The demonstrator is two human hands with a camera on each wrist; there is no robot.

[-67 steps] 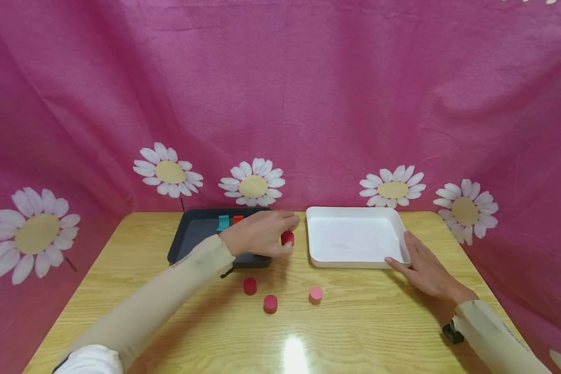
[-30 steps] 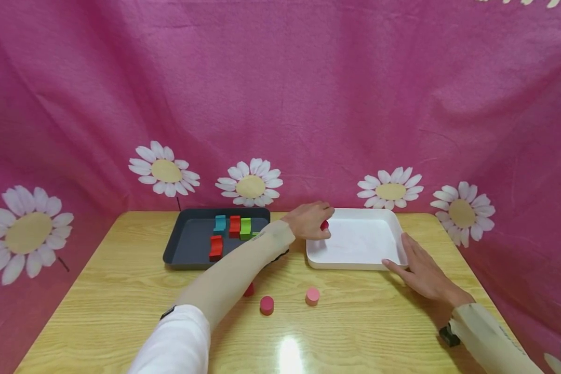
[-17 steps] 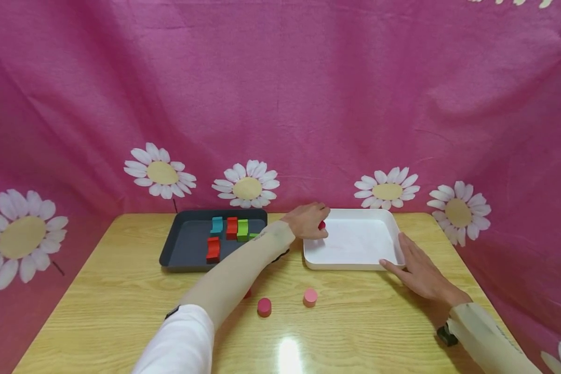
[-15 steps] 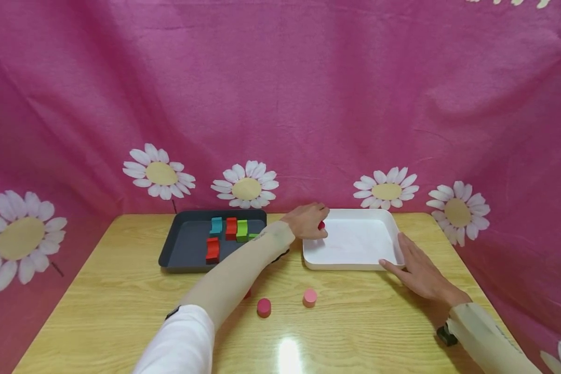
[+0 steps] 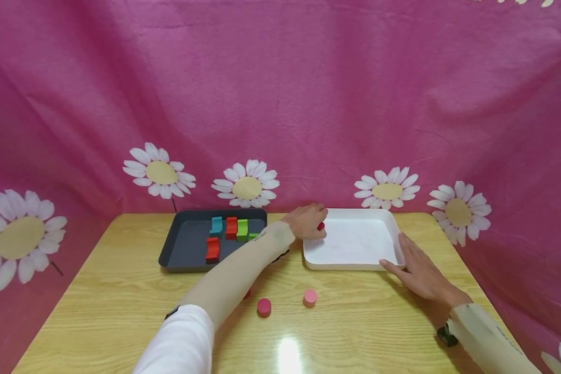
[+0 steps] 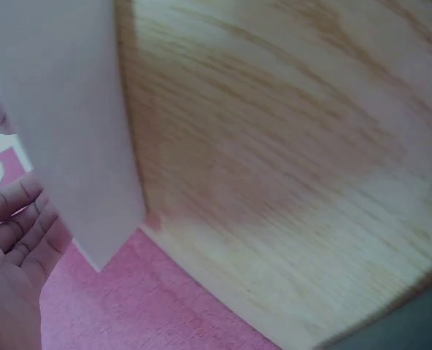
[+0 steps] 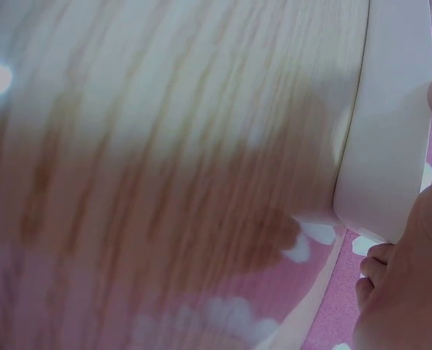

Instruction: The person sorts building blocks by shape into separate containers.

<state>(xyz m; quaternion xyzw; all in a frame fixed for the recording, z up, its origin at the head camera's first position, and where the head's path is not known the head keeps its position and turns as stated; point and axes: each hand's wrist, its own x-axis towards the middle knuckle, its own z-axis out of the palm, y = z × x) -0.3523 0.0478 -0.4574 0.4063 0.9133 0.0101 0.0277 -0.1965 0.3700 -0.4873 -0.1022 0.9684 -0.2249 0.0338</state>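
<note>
My left hand reaches over the left end of the white tray, its fingers curled round a red round block. Only part of that block shows past the fingers. At the tray's right front corner lies my right hand, fingers along the outer side and thumb on the front rim. In the right wrist view, the right hand is beside the white tray wall. The left wrist view catches the left hand partly behind the tray wall, the block out of sight.
A dark grey tray at the left holds teal, red and green notched blocks. Nearer on the wooden table stand a red round block and a pink one. Another red block is mostly hidden by the left forearm.
My left hand has carried the red round block rightward from the dark tray's right edge to the white tray's left end, then stayed almost still. The right hand has kept its place.
</note>
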